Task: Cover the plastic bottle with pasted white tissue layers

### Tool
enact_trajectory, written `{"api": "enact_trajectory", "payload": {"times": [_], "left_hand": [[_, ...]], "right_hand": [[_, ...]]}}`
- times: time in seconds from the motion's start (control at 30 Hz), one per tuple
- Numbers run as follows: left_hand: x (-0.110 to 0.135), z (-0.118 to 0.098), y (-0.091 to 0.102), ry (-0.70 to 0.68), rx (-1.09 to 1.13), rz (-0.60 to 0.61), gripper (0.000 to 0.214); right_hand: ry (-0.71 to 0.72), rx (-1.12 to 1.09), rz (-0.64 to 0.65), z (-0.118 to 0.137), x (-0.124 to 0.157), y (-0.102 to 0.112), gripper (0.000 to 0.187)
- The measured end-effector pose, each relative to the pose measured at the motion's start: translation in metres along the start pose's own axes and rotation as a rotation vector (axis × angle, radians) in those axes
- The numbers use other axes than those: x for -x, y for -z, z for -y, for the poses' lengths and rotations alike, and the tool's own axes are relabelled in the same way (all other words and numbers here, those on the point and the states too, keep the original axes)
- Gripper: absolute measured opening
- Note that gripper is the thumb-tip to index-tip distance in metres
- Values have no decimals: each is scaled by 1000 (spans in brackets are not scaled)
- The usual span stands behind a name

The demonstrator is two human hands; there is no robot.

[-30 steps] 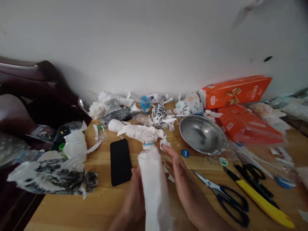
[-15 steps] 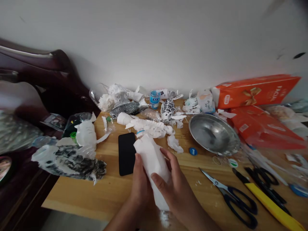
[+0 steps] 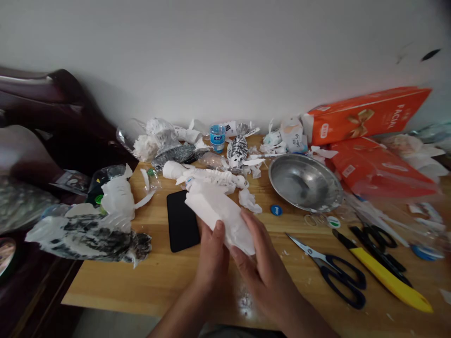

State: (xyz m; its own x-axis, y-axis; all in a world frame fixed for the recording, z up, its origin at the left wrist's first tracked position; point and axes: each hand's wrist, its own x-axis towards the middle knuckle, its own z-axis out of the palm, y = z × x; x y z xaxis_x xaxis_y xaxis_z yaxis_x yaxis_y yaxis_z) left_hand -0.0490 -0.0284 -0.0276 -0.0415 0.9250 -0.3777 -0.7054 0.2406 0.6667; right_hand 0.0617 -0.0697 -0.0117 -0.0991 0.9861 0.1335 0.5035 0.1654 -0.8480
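Between my hands, above the wooden table, is a tilted white bundle (image 3: 220, 211) that looks wrapped in tissue paper; what is inside is hidden. My left hand (image 3: 214, 256) is closed on its lower left side, thumb on top. Around its right end, my right hand (image 3: 262, 267) has its fingers on the far side and its thumb nearer me. Just left of the bundle a black phone (image 3: 182, 220) lies flat. Behind it are a strip of crumpled white paper (image 3: 214, 177) and a crumpled tissue scrap (image 3: 249, 201).
To the right are a metal bowl (image 3: 306, 183), scissors (image 3: 327, 267), a yellow-handled cutter (image 3: 391, 277) and orange tissue packs (image 3: 369, 117). A black-and-white painted bottle shape (image 3: 88, 237) lies at the left edge. A blue-labelled cup (image 3: 217, 137) stands near the wall.
The bundle has swung from nearly upright to a more slanted lie, its lower end moving right and up. My hands have shifted their hold, and the camera view has moved slightly.
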Motion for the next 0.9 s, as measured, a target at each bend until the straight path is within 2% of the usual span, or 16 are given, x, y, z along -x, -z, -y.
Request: {"api": "enact_trajectory", "payload": {"times": [0.07, 0.2, 0.33, 0.43, 0.57, 0.7, 0.8, 0.9], "left_hand": [[6, 6, 2, 36, -1, -12, 85], [9, 9, 7, 60, 1, 21, 86], [7, 5, 8, 173, 89, 40, 84], [7, 2, 4, 296, 154, 7, 88], [6, 1, -5, 254, 195, -123, 81], [4, 3, -10, 280, 242, -160, 78], [3, 3, -7, 284, 256, -188, 75], [1, 2, -2, 233, 232, -161, 73]], "right_hand": [[0, -43, 36, -2, 0, 3, 58], [-63, -153, -50, -2, -4, 9, 40], [-21, -61, 33, -2, -8, 12, 47], [39, 7, 33, -2, -6, 8, 54], [60, 67, 51, -5, -5, -3, 69], [69, 92, 85, -7, 0, -9, 80], [51, 106, 175, -5, 5, -1, 85], [12, 79, 273, -1, 6, 14, 77]]}}
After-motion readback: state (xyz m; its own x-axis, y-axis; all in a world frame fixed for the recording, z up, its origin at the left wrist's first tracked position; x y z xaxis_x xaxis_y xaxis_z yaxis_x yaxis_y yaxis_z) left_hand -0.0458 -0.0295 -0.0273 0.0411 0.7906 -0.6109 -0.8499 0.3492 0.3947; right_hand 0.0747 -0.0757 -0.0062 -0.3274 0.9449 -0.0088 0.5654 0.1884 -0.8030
